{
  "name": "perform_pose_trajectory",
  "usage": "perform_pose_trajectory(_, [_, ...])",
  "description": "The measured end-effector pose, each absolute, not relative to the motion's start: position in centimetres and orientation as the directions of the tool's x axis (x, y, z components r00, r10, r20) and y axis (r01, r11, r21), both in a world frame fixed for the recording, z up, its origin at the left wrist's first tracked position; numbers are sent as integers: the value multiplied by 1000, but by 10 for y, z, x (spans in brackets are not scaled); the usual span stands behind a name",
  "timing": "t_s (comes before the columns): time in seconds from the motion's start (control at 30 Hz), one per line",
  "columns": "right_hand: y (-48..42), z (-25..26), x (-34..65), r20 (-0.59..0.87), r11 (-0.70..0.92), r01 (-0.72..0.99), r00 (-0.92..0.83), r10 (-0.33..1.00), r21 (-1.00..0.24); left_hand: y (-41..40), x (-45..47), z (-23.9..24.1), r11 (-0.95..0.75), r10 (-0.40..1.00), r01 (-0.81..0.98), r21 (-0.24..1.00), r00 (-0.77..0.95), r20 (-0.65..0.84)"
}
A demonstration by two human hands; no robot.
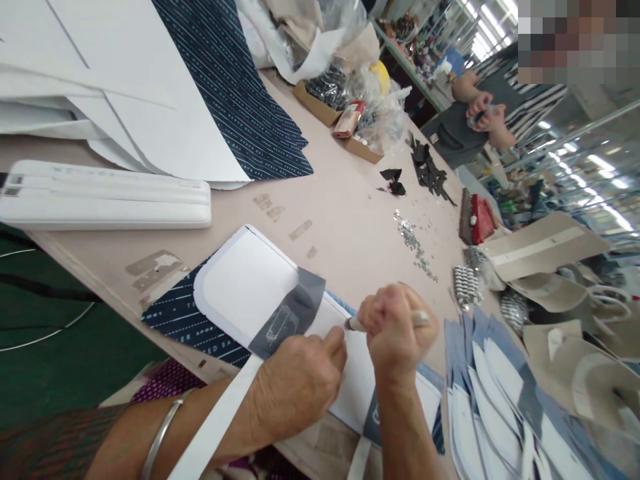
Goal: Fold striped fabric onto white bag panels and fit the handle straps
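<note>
A long white panel (pixel 250 270) with rounded ends and grey bands lies on navy printed fabric (pixel 187 330) near the table edge. White straps (pixel 217 427) extend from its bands. My left hand (pixel 303 377) rests on the panel beside the grey band (pixel 295 313), fingers curled and pressed together; what they pinch, if anything, is hidden. My right hand (pixel 397 327) is closed in a fist around a slim, pale-handled tool (pixel 356 324). Its dark tip points left and is close to my left fingertips. I cannot tell whether the tip touches the panel.
A white oblong case (pixel 107 200) and large white sheets (pixel 125 87) lie at left. Small metal pieces (pixel 413 237) and black scraps (pixel 430 170) are scattered ahead. Stacked grey-white panels (pixel 500 400) sit at right. Across the table stands a person (pixel 520 100), hands together.
</note>
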State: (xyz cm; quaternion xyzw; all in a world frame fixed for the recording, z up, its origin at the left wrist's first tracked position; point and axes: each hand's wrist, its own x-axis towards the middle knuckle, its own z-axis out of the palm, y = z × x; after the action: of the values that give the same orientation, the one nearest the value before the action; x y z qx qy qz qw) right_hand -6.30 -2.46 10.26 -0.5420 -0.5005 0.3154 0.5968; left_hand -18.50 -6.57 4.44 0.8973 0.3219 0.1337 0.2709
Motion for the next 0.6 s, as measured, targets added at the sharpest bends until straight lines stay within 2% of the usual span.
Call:
perform_pose_trajectory(0.1, [-25,101,-52,171,160,60,288,942,-985,-65,-185,48,-667,638,508,545,767,66])
perform_pose_trajectory(0.3, [-28,116,-51,327,342,32,387,862,-939,-63,-184,49,-670,635,514,535,771,54])
perform_pose_trajectory(0.4, [-30,100,-51,218,218,47,403,889,-975,-64,-184,49,-663,636,519,539,771,40])
perform_pose_trajectory(0.47, [-37,95,-44,104,47,163,366,925,-986,-65,-183,49,-652,651,530,541,758,43])
perform_pose_trajectory(0.5, [-45,98,-39,45,-54,284,331,943,-957,-66,-183,48,-651,659,537,537,750,50])
perform_pose_trajectory(0.53, [-56,103,-34,-21,-154,435,297,955,-887,-66,-182,47,-654,666,542,528,743,62])
perform_pose_trajectory(0.6, [-89,117,-30,-166,-329,701,293,942,-633,-66,-181,41,-673,671,544,502,735,103])
